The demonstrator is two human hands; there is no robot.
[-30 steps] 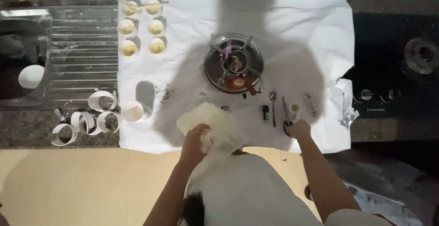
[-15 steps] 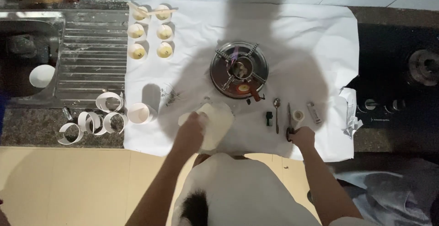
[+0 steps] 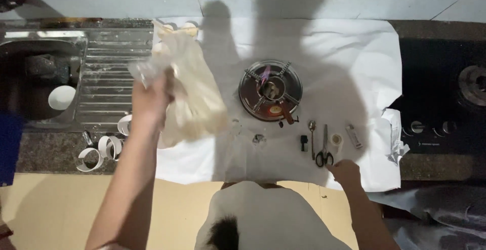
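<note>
Over counter, left hand (image 3: 150,99) grips bag (image 3: 195,95).

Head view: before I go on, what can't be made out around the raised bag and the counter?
- Small dishes at the cloth's far left corner: covered by the plastic bag in the left hand.
- Bag contents: pale, blurred, not identifiable.
- Sink interior: in deep shadow beyond the white bowl.
- Right hand by the scissors: contact unclear.
- Hob: cut off by the right edge.

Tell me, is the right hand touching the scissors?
Cannot tell. In the head view the right hand rests right by the scissors handles, but no clear gap or contact shows.
</note>
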